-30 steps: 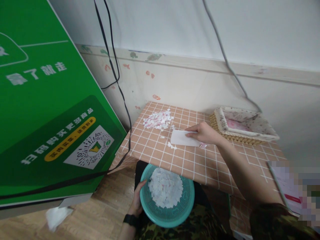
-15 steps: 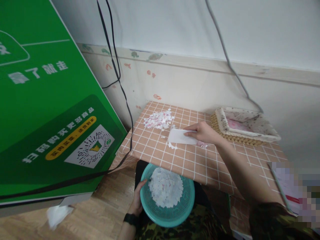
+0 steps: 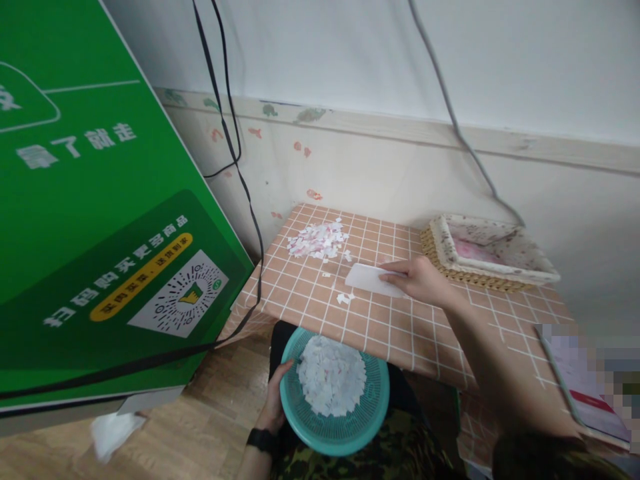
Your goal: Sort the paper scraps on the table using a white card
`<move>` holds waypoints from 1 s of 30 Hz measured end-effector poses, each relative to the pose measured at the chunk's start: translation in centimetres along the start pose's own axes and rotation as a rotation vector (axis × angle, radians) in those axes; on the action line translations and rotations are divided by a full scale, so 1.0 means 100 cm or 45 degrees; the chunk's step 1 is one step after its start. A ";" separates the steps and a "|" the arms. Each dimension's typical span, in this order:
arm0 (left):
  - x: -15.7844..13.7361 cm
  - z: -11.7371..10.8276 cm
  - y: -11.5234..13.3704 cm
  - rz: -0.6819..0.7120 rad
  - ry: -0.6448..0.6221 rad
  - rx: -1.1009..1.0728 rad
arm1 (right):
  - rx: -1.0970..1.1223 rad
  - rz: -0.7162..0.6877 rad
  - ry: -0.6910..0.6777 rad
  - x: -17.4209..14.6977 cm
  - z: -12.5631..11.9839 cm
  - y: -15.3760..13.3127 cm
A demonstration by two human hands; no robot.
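Note:
My left hand grips the left rim of a round teal plastic colander in my lap, thumb over the edge. Small white paper pieces are heaped in it. Over the table, my right hand is closed on a flat white rectangular card, tilted, its left end near the tabletop. A few loose paper bits lie just left of the card. Farther left sits a pile of white and pinkish paper pieces.
A table with a brown checked cloth stands against the wall. On it, a cloth-lined wicker basket sits right of my right hand, and a flat tablet-like item lies at the right edge. A green cabinet and a hanging black cable are on the left.
My right hand and the white card have moved right and slightly nearer to me, and the card has tilted. Paper bits that were by its edge now lie apart from it. My left hand is unchanged.

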State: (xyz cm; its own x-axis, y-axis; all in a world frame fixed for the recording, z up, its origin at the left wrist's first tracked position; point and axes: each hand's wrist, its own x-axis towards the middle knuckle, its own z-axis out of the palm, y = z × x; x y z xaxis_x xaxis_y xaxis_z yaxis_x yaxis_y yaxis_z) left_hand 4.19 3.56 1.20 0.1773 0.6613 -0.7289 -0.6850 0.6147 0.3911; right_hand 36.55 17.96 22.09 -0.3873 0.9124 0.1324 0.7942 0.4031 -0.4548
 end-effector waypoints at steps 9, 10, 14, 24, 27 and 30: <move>-0.004 0.003 0.000 0.016 0.055 -0.017 | -0.218 0.017 0.284 -0.064 0.048 -0.018; -0.005 0.004 0.000 0.014 0.056 -0.027 | -0.236 0.008 0.270 -0.064 0.051 -0.021; -0.016 0.008 0.004 0.023 0.078 -0.066 | -0.242 -0.097 0.136 -0.062 0.060 -0.037; -0.046 0.013 0.023 0.067 0.123 -0.097 | 0.016 -0.288 -0.040 -0.068 0.070 -0.083; -0.050 0.013 0.027 0.095 0.153 -0.072 | -0.042 -0.216 0.075 -0.060 0.069 -0.073; -0.050 0.013 0.028 0.124 0.168 -0.059 | -0.178 -0.105 0.197 -0.045 0.057 -0.054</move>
State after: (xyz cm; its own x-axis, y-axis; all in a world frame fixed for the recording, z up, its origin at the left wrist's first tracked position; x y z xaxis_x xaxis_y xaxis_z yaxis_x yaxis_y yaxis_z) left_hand 2.31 2.55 6.66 0.0163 0.6528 -0.7574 -0.7268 0.5280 0.4394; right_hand 31.30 11.30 18.94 -0.3856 0.8718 0.3021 0.8242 0.4726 -0.3120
